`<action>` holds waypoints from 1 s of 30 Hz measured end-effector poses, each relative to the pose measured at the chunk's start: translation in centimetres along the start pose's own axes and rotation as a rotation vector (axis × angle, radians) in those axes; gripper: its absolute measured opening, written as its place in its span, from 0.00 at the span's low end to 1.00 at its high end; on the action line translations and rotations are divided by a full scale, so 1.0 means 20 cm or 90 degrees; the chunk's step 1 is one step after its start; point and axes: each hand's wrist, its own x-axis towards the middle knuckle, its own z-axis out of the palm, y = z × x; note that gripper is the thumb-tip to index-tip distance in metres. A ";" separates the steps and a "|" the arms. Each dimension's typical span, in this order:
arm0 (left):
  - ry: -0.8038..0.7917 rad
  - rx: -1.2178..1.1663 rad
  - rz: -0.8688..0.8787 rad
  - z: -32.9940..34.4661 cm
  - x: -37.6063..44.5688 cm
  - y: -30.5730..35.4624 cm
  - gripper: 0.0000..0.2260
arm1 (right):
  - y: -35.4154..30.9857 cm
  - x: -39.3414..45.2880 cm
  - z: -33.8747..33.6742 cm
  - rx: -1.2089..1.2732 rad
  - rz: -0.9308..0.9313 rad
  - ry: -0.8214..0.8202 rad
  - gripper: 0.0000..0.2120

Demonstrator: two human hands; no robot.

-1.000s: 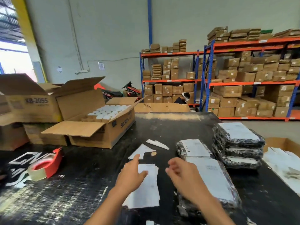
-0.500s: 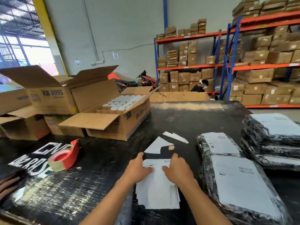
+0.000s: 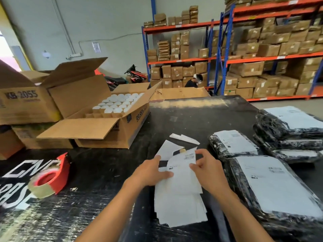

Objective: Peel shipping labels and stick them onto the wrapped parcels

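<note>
Top label (image 3: 181, 173) is now lifting off the label stack (image 3: 180, 208), where both hands were lying flat half a second ago: peeling is beginning. Left hand (image 3: 150, 172) and right hand (image 3: 208, 170) are pinching its white, barcoded edges between them; wrapped parcels (image 3: 272, 187) are lying just right of the right hand.
</note>
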 end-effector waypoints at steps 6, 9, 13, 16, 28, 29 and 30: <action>0.073 -0.470 0.098 -0.28 0.04 0.22 0.37 | -0.18 0.01 -0.14 0.152 -0.094 0.028 0.25; 0.044 -0.657 0.129 -0.38 0.05 0.33 0.33 | -0.25 0.02 -0.21 0.131 -0.100 0.030 0.27; 0.034 -0.715 0.205 -0.46 0.07 0.45 0.27 | -0.30 0.06 -0.33 0.117 -0.106 0.000 0.27; 0.005 -0.680 0.262 -0.52 0.09 0.50 0.25 | -0.36 0.09 -0.46 0.143 -0.133 0.016 0.26; -0.050 -0.528 0.338 -0.61 0.07 0.60 0.28 | -0.52 0.16 -0.75 0.054 -0.250 -0.033 0.21; -0.050 -0.520 0.337 -0.61 0.07 0.61 0.28 | -0.51 0.17 -0.75 0.054 -0.252 -0.037 0.21; -0.050 -0.513 0.336 -0.61 0.07 0.61 0.28 | -0.50 0.17 -0.76 0.056 -0.250 -0.040 0.22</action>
